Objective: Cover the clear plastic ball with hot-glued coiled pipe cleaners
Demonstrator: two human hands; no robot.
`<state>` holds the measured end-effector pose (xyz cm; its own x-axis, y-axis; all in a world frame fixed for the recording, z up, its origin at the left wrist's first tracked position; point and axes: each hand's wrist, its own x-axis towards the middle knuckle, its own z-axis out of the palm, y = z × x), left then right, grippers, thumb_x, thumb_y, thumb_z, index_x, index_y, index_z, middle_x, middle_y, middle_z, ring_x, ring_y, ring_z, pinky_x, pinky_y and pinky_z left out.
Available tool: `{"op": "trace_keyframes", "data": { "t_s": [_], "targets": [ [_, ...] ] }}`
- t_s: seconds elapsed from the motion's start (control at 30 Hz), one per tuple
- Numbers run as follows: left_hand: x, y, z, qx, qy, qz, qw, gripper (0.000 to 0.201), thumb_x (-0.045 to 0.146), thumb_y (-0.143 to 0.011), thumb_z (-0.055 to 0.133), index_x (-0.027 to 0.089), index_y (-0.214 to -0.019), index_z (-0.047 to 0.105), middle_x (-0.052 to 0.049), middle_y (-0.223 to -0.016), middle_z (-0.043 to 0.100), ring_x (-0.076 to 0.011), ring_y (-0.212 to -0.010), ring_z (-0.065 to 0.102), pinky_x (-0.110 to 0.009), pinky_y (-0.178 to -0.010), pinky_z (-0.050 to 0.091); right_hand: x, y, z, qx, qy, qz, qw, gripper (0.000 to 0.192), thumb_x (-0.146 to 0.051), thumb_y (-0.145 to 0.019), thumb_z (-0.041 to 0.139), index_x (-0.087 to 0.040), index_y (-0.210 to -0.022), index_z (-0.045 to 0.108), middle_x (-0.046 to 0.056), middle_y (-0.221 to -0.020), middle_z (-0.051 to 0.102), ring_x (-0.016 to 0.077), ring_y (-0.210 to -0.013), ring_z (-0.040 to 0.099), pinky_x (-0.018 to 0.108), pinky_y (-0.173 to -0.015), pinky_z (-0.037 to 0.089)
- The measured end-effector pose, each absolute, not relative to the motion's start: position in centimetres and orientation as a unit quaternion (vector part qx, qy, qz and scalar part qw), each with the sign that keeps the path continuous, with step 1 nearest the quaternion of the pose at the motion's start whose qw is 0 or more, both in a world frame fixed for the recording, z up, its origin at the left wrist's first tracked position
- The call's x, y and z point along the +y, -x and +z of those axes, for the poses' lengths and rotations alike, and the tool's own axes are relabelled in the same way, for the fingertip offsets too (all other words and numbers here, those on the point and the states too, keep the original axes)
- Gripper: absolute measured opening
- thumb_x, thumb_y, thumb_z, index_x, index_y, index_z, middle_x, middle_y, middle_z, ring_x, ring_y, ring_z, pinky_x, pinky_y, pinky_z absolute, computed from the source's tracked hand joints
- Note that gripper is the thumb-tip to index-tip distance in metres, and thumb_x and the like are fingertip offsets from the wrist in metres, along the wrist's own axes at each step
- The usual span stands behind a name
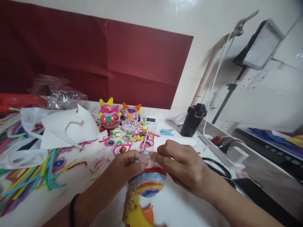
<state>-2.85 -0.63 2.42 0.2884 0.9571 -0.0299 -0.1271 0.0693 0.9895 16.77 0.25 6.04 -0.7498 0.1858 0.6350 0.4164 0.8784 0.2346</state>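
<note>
My left hand is closed in a pinch, thumb against forefinger. Facing it, my right hand also has its thumb and fingers pressed together. A thin dark loop shows between the fingertips, but what each hand pinches is too small to name. Right below them is a rounded craft piece covered in red, blue, pink, orange and purple fuzzy stripes. Nearer to me lies a yellow piece, with an orange curved piece beside it.
Colourful pipe cleaners and cut white paper lie left. Finished animal faces stand behind loose eye pieces. A small digital clock, black bottle, power strip and black phone-like slab are farther right.
</note>
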Motion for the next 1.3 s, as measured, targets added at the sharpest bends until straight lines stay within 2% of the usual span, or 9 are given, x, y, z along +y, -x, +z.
{"op": "trace_keyframes", "data": {
  "t_s": [0.2,0.43,0.77,0.9,1.07,1.17,1.3],
  "targets": [
    [-0.4,2.9,2.0,0.397,-0.511,0.445,0.619,0.012,0.025,-0.065,0.071,0.018,-0.063,0.062,0.003,-0.061,0.058,-0.013,-0.061,0.049,-0.024,-0.057,0.04,0.2,-16.5,6.0,-0.911,0.141,-0.249,0.296,0.03,-0.01,-0.096,0.04,-0.008,-0.084,0.068,0.008,-0.071,0.062,0.0177,-0.061,0.044,0.032,-0.048,0.031],
    [-0.6,3.0,2.0,0.37,-0.501,0.443,0.645,0.015,0.029,-0.067,0.072,0.017,-0.07,0.062,0.001,-0.067,0.06,-0.0144,-0.064,0.051,-0.026,-0.061,0.041,-0.1,-16.2,6.3,-0.906,0.106,-0.282,0.297,0.032,-0.005,-0.094,0.042,-0.011,-0.074,0.066,0.008,-0.071,0.062,0.0171,-0.061,0.049,0.031,-0.047,0.035],
    [-0.6,3.1,2.0,0.409,-0.517,0.443,0.608,0.022,0.027,-0.067,0.069,0.018,-0.06,0.05,0.007,-0.055,0.044,-0.0091,-0.053,0.037,-0.021,-0.049,0.031,-0.7,-16.0,6.3,-0.927,0.101,-0.226,0.281,0.041,-0.007,-0.095,0.033,-0.013,-0.072,0.065,0.009,-0.074,0.066,0.019,-0.062,0.047,0.034,-0.047,0.039],
    [-0.6,3.1,1.8,0.399,-0.51,0.463,0.605,0.023,0.027,-0.066,0.069,0.019,-0.06,0.048,0.007,-0.056,0.045,-0.0095,-0.054,0.038,-0.022,-0.051,0.032,-0.6,-15.8,6.4,-0.933,0.109,-0.199,0.28,0.042,-0.009,-0.097,0.032,-0.009,-0.073,0.066,0.01,-0.07,0.064,0.0191,-0.061,0.045,0.034,-0.049,0.039],
    [-0.6,3.2,1.9,0.415,-0.491,0.483,0.595,0.025,0.029,-0.063,0.069,0.019,-0.058,0.047,0.007,-0.054,0.044,-0.0101,-0.053,0.039,-0.023,-0.051,0.033,-0.6,-15.5,6.4,-0.937,0.11,-0.214,0.254,0.043,-0.007,-0.097,0.033,-0.011,-0.069,0.066,0.009,-0.077,0.066,0.0189,-0.064,0.044,0.034,-0.054,0.036],
    [-0.5,3.3,2.1,0.432,-0.496,0.489,0.573,0.024,0.031,-0.061,0.068,0.02,-0.057,0.048,0.007,-0.052,0.043,-0.0106,-0.051,0.038,-0.024,-0.05,0.031,-0.7,-15.5,6.3,-0.932,0.141,-0.196,0.272,0.035,-0.008,-0.098,0.036,-0.009,-0.082,0.067,0.009,-0.075,0.063,0.0187,-0.065,0.045,0.033,-0.056,0.037],
    [-0.3,3.4,2.3,0.45,-0.505,0.502,0.54,0.021,0.031,-0.059,0.066,0.019,-0.056,0.05,0.006,-0.051,0.046,-0.0119,-0.052,0.04,-0.025,-0.05,0.031,-0.9,-15.9,6.2,-0.922,0.213,-0.069,0.316,0.023,-0.013,-0.097,0.043,-0.008,-0.104,0.064,0.01,-0.081,0.063,0.0184,-0.072,0.053,0.03,-0.061,0.043]
  ]
}}
